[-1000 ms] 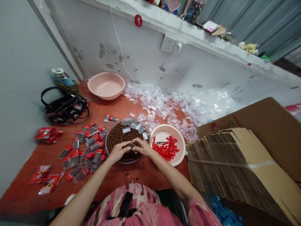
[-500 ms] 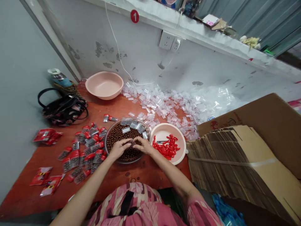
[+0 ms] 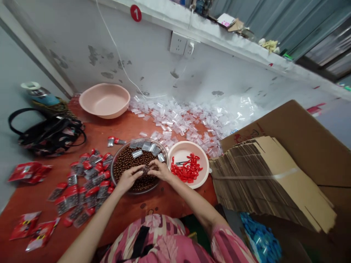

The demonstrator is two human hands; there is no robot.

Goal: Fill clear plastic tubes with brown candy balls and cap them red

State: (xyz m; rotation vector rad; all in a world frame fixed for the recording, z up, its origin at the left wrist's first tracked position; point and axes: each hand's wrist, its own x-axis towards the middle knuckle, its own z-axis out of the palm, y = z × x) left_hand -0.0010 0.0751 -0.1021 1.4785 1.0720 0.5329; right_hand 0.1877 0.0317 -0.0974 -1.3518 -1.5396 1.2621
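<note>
Over the bowl (image 3: 138,192), my left fingers (image 3: 137,169) and right fingers (image 3: 155,166) pinch a clear container (image 3: 145,170): likely light, slick, best held by its sides.

- The left hand (image 3: 129,178) and right hand (image 3: 160,171) meet over a bowl (image 3: 149,190) of brown beads (image 3: 126,160), fingertips pinching a small dark piece (image 3: 144,170), its details unclear.
- Clear containers (image 3: 137,153) lie on the beads.
- Just right, a pale basin (image 3: 181,149) holds red caps (image 3: 189,173).
- Left on the worktop (image 3: 161,208), red-topped containers (image 3: 90,195) lie heaped.
- Behind, loose clear pieces (image 3: 178,122) spread beside a pink basin (image 3: 102,100).
- A black handbag (image 3: 49,135) sits far left; flattened cardboard (image 3: 252,186) stands right.
</note>
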